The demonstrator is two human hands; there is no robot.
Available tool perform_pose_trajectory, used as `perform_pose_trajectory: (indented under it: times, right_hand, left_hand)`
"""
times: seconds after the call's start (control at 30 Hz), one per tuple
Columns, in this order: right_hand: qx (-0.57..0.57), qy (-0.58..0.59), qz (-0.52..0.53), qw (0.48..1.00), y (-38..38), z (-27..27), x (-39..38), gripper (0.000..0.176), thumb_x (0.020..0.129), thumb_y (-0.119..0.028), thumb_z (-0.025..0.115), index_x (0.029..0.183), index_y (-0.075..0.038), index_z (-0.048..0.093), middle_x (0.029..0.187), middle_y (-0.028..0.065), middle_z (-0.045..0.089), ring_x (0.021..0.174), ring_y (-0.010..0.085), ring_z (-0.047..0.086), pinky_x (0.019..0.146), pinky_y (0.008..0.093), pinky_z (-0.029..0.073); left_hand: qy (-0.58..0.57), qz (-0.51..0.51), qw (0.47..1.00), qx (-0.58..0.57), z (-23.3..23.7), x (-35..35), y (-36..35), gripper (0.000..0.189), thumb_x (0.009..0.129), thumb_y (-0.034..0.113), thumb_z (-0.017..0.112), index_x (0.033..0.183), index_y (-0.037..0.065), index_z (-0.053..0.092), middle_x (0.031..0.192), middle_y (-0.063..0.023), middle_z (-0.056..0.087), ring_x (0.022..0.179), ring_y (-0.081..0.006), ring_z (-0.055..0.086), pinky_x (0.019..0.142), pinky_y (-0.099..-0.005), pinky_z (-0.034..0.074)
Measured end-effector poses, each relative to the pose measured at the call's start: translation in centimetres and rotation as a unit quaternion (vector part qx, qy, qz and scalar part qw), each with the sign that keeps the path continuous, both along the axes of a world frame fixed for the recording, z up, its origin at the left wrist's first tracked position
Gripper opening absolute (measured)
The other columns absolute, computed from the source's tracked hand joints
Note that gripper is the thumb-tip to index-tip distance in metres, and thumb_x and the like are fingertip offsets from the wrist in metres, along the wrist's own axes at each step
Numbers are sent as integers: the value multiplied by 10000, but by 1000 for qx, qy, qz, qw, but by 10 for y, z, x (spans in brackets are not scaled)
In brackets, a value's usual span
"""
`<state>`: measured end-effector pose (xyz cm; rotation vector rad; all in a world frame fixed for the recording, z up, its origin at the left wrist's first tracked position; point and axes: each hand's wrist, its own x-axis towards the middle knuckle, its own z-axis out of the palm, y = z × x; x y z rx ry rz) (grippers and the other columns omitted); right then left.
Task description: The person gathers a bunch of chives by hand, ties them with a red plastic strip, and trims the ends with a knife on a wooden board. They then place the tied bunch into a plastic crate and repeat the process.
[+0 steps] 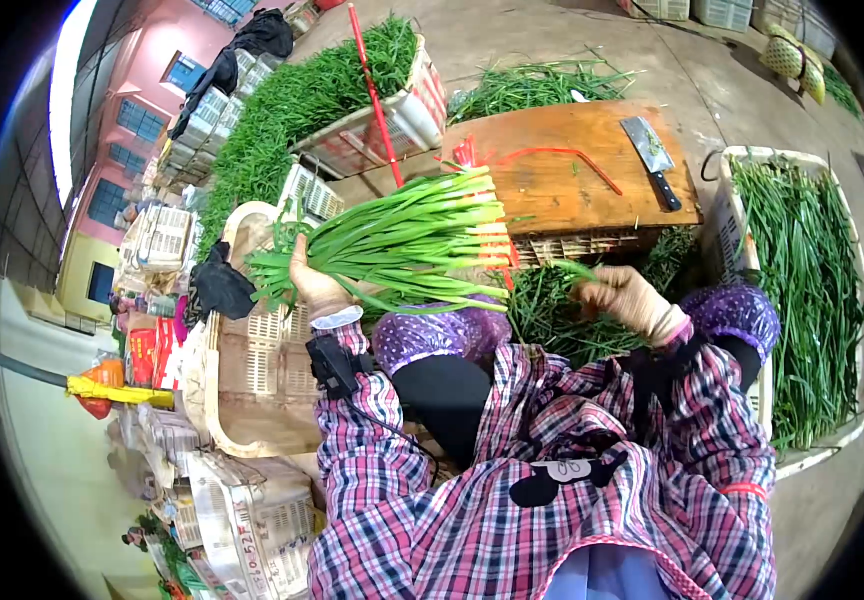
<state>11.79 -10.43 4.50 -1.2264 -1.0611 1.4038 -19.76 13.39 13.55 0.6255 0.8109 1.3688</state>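
My left hand (314, 282) is closed around the leafy end of a thick bunch of chives (402, 235). The pale cut ends point right, over my knee and the edge of the wooden board (562, 150). Red tape shows along those cut ends. My right hand (634, 303), in a tan glove, is closed right of the bunch. A short green chive leaf (574, 268) sticks out from its fingers. Below that hand, loose greens (577, 325) lie between my knees. A cleaver (650, 150) with a black handle rests on the board.
To the right stands a white crate (857, 300) full of greens. Another crate (422, 85) heaped with greens is at the back left, near a red pole (377, 95). A beige crate (214, 400) sits by my left arm. Red strips (562, 152) lie on the board.
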Motion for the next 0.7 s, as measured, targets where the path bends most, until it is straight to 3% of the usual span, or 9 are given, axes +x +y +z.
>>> perform_pose_trajectory:
  times: [0.03,0.07,0.1,0.2,0.3,0.47,0.53,0.6,0.7]
  right_hand:
    - [54,-339,4,939,-6,1,-1,408,849,-319,635,1152,-59,552,891,89,614,855,232,584,810,361,453]
    - [100,-637,7,764,-11,15,-4,524,807,-344,667,1240,-94,507,1028,109,621,992,270,580,896,402,429]
    - [133,-650,-1,749,-8,24,-6,680,733,-373,704,1303,-116,437,1199,134,551,1142,313,494,995,447,349]
    - [223,-627,-117,737,0,62,-33,574,738,-360,694,1216,-120,486,871,93,623,868,264,608,773,398,454]
    - [307,-639,-182,681,22,83,-56,428,726,-369,684,1046,-134,526,591,10,566,564,224,595,515,369,441]
    - [233,-720,-141,638,61,68,-57,213,807,-318,614,898,-134,559,598,45,592,577,232,620,501,389,446]
    - [322,-551,-174,750,61,63,-49,180,805,-300,630,857,-131,599,635,80,608,608,253,628,525,394,453]
    - [194,-204,-159,946,45,67,-48,71,833,-147,651,823,-80,630,609,58,566,557,137,550,535,282,435]
    - [137,50,-47,988,16,70,-27,106,885,-112,607,828,-24,620,659,-25,554,593,75,506,558,223,419]
  left_hand:
    - [-6,23,1000,2,-3,-1,2,431,853,381,529,1063,8,585,1081,-162,611,958,-331,586,869,-470,469]
    - [-8,23,1000,2,-6,-1,4,431,853,381,529,1063,8,585,1081,-162,611,958,-331,586,869,-470,469]
    - [-20,22,1000,2,-9,0,6,419,859,366,524,1061,5,583,1079,-162,611,952,-323,588,869,-459,469]
    - [-32,24,999,-1,-8,11,-4,398,872,342,514,1067,0,571,1077,-158,606,934,-300,593,864,-427,473]
    - [11,18,1000,8,-8,24,-12,452,895,372,479,1122,-10,557,1130,-180,593,1002,-330,575,918,-462,440]
    - [14,-7,1000,-11,-13,30,-22,499,885,411,480,1140,-14,544,1149,-183,582,1019,-328,566,931,-472,430]
    - [-36,-17,999,-3,-21,24,-18,393,871,377,526,1067,38,564,1086,-134,596,969,-300,582,849,-452,474]
    - [-15,-2,1000,5,-29,16,-14,394,883,380,504,1069,39,565,1105,-137,591,990,-307,575,859,-461,468]
    - [-36,-3,999,-9,-34,12,-13,413,890,390,485,1077,30,562,1094,-137,598,993,-308,575,869,-461,463]
